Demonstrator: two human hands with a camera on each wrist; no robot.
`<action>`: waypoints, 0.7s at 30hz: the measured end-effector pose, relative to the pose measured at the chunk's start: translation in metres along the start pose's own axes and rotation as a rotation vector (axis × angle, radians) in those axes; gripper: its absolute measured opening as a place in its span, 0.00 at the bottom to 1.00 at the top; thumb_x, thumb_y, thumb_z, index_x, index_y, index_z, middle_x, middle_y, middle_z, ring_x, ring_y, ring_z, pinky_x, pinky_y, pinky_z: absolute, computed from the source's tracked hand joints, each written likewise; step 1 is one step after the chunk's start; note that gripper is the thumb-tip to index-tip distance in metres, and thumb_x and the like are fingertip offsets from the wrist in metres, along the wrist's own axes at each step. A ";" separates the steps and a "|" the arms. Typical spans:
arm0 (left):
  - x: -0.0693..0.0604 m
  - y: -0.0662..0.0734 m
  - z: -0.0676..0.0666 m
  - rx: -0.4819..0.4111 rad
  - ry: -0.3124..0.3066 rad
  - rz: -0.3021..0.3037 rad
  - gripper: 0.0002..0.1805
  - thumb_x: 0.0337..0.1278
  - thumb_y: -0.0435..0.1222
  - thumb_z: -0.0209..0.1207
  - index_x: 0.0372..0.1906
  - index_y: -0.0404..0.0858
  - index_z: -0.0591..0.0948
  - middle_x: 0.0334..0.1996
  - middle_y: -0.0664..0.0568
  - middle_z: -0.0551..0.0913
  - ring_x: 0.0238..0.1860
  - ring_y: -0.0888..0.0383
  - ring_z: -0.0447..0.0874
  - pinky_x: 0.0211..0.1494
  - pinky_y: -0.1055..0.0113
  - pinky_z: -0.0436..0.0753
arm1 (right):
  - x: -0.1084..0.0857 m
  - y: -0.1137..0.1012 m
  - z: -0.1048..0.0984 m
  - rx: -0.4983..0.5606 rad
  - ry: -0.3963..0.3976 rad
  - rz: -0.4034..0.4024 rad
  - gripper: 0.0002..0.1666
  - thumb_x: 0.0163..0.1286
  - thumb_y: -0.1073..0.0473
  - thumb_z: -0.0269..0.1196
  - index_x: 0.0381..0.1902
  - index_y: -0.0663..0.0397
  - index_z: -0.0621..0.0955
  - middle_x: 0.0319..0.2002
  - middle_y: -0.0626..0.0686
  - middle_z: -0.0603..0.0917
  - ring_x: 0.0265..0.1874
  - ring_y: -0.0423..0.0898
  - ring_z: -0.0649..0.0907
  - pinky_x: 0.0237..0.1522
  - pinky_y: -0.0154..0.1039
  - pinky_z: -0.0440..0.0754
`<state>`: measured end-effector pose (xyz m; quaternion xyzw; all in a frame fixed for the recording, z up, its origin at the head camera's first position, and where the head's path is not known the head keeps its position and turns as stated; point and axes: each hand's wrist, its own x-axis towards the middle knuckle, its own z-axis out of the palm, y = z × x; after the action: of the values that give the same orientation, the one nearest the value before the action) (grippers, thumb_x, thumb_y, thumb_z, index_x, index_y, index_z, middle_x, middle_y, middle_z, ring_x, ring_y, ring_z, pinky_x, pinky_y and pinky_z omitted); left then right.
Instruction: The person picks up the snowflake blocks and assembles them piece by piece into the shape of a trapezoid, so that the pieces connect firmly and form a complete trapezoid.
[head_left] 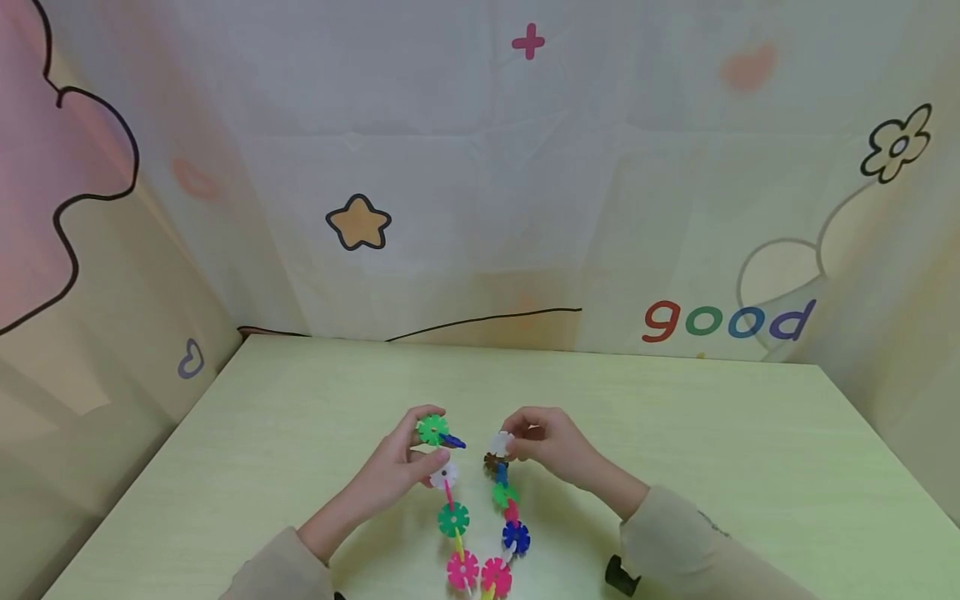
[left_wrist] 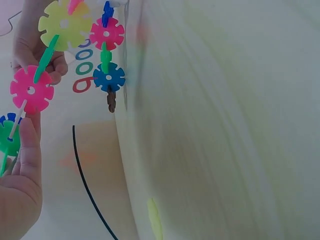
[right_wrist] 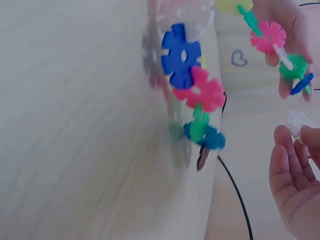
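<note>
A chain of coloured snowflake discs hangs in a U between the hands. My left hand (head_left: 386, 468) holds its left end, with a green disc (head_left: 432, 430) and a blue disc (head_left: 452, 441) at the fingertips and the thumb by a white disc (head_left: 444, 475). My right hand (head_left: 555, 448) pinches a separate-looking white disc (right_wrist: 298, 121) between thumb and fingers. Just below that hand is the chain's other end, a brown disc (head_left: 492, 463) followed by a blue disc (right_wrist: 212, 137). Whether the white and brown discs touch is unclear. Pink discs (head_left: 462, 570) form the chain's lower part.
The pale wooden table (head_left: 675, 450) lies under both hands. A printed curtain (head_left: 480, 250) stands along its back and sides. A black piece (head_left: 622, 577) shows beside the right sleeve (head_left: 675, 533).
</note>
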<state>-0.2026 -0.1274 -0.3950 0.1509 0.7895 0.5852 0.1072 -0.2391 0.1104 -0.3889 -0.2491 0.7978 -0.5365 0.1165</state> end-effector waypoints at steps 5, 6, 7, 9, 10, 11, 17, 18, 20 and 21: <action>-0.001 0.002 0.001 -0.017 -0.023 0.015 0.29 0.55 0.44 0.55 0.60 0.48 0.58 0.47 0.37 0.72 0.34 0.54 0.81 0.38 0.65 0.78 | -0.001 -0.006 0.007 0.089 -0.039 0.016 0.10 0.60 0.66 0.58 0.38 0.67 0.76 0.33 0.58 0.77 0.29 0.46 0.81 0.36 0.41 0.81; -0.001 0.003 0.002 -0.020 -0.028 0.019 0.29 0.55 0.44 0.55 0.60 0.48 0.58 0.47 0.36 0.72 0.34 0.53 0.81 0.38 0.65 0.78 | -0.001 -0.006 0.008 0.104 -0.043 0.024 0.10 0.60 0.66 0.58 0.38 0.68 0.76 0.32 0.57 0.77 0.29 0.46 0.82 0.36 0.42 0.81; -0.001 0.004 0.002 -0.021 -0.033 0.024 0.29 0.55 0.44 0.55 0.60 0.48 0.58 0.47 0.36 0.72 0.34 0.53 0.81 0.38 0.65 0.78 | -0.001 -0.007 0.009 0.118 -0.045 0.033 0.10 0.60 0.67 0.58 0.39 0.68 0.76 0.32 0.57 0.77 0.29 0.46 0.82 0.36 0.42 0.81; -0.002 0.005 0.003 -0.026 -0.039 0.037 0.29 0.56 0.42 0.55 0.60 0.47 0.57 0.46 0.36 0.73 0.33 0.52 0.81 0.38 0.64 0.78 | -0.001 -0.009 0.011 0.151 -0.048 0.051 0.11 0.60 0.67 0.58 0.39 0.69 0.75 0.31 0.56 0.77 0.29 0.45 0.83 0.37 0.43 0.81; -0.002 0.006 0.004 -0.030 -0.042 0.041 0.29 0.56 0.42 0.55 0.60 0.47 0.57 0.45 0.37 0.73 0.34 0.51 0.81 0.39 0.63 0.78 | -0.002 -0.010 0.012 0.161 -0.047 0.059 0.11 0.60 0.66 0.58 0.39 0.69 0.75 0.31 0.55 0.77 0.29 0.45 0.83 0.37 0.43 0.81; -0.003 0.006 0.004 -0.030 -0.042 0.043 0.29 0.56 0.42 0.55 0.60 0.46 0.57 0.45 0.38 0.74 0.34 0.50 0.81 0.39 0.63 0.78 | -0.002 -0.010 0.013 0.169 -0.048 0.062 0.12 0.60 0.66 0.58 0.40 0.70 0.74 0.31 0.55 0.78 0.29 0.45 0.83 0.37 0.43 0.81; -0.004 0.008 0.005 -0.015 -0.043 0.037 0.31 0.54 0.46 0.55 0.61 0.47 0.57 0.41 0.41 0.76 0.35 0.47 0.80 0.41 0.61 0.78 | -0.006 -0.014 0.016 0.220 -0.044 0.071 0.14 0.59 0.66 0.58 0.41 0.72 0.73 0.30 0.58 0.79 0.30 0.48 0.84 0.36 0.42 0.81; -0.004 0.009 0.005 -0.014 -0.044 0.034 0.31 0.54 0.46 0.55 0.61 0.47 0.57 0.41 0.41 0.76 0.35 0.47 0.80 0.42 0.61 0.78 | -0.006 -0.014 0.016 0.226 -0.040 0.072 0.14 0.59 0.66 0.58 0.40 0.72 0.73 0.30 0.59 0.80 0.29 0.48 0.84 0.36 0.42 0.81; -0.004 0.009 0.005 -0.013 -0.047 0.033 0.31 0.53 0.47 0.56 0.61 0.47 0.57 0.41 0.40 0.76 0.35 0.47 0.80 0.42 0.62 0.78 | -0.006 -0.014 0.017 0.243 -0.032 0.072 0.14 0.59 0.66 0.59 0.40 0.73 0.72 0.30 0.60 0.81 0.29 0.47 0.84 0.37 0.43 0.81; -0.004 0.009 0.005 -0.014 -0.048 0.032 0.31 0.53 0.47 0.56 0.61 0.47 0.57 0.41 0.40 0.75 0.35 0.48 0.80 0.42 0.62 0.78 | -0.006 -0.015 0.018 0.251 -0.027 0.074 0.14 0.59 0.66 0.59 0.40 0.73 0.72 0.30 0.60 0.81 0.28 0.47 0.84 0.37 0.44 0.80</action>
<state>-0.1957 -0.1219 -0.3878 0.1769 0.7801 0.5885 0.1178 -0.2218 0.0951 -0.3831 -0.2101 0.7316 -0.6239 0.1772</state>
